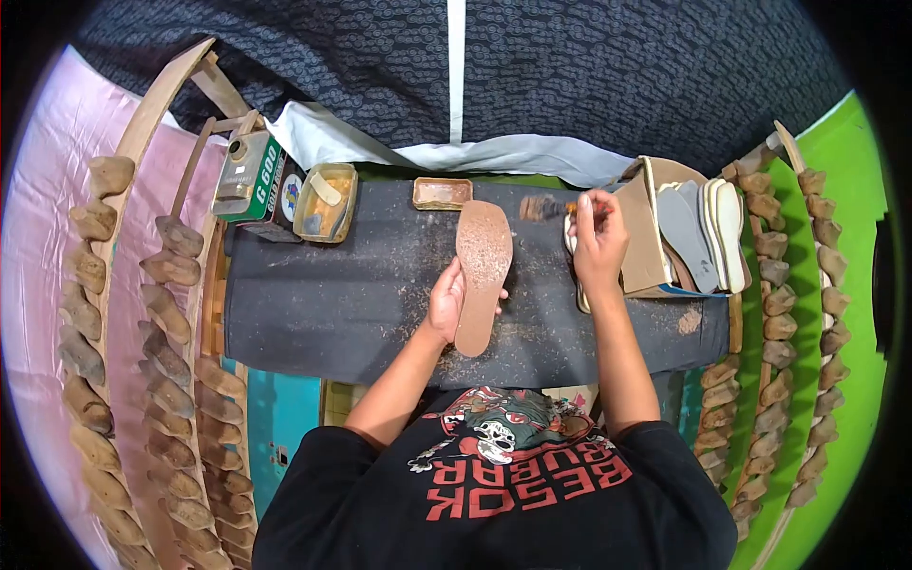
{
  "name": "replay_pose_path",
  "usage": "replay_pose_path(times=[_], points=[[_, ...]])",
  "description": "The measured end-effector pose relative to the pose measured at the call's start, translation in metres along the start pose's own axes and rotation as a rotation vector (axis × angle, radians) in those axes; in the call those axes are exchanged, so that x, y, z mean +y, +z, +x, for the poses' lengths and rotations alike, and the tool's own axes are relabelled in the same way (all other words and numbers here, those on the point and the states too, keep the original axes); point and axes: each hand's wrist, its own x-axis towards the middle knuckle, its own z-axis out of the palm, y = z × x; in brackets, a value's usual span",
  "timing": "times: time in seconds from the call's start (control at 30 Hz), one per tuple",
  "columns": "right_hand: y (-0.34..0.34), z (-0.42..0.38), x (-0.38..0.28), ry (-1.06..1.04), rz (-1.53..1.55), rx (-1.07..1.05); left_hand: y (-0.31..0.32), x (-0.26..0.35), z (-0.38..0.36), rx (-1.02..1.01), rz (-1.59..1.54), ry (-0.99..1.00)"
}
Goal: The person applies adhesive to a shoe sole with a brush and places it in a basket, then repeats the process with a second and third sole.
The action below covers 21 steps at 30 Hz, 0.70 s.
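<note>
My left hand (445,302) grips a brown shoe sole (484,271) by its edges and holds it up over the dark-covered table (313,313). The sole's upper half looks wet or specked with crumbs. To the right of it, my right hand (600,237) is closed around the handle of a brush (543,208). The dark bristles point left toward the sole, a short gap apart from it. Partly behind my right hand and wrist lies a pale-edged sole (581,296). Brown crumbs are scattered over the cloth.
At the back stand a small rectangular tin (443,194), a yellowish tub (326,228) with tools in it and a green can (249,180). A cardboard box (640,237) of grey and white soles (698,237) is at the right. Racks of shoe lasts (171,370) flank both sides.
</note>
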Motion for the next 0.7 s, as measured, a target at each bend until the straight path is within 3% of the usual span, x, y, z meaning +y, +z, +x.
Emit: replay_pose_path(times=[0.3, 0.47, 0.7], points=[[0.091, 0.047, 0.081, 0.135, 0.032, -0.24, -0.011, -0.026, -0.018, 0.034, -0.047, -0.063], [0.151, 0.054, 0.098, -0.001, -0.092, -0.397, -0.021, -0.014, -0.027, 0.115, -0.017, 0.015], [0.191, 0.047, 0.1, -0.011, -0.302, -0.521, -0.032, 0.006, -0.048, 0.213, -0.043, 0.156]])
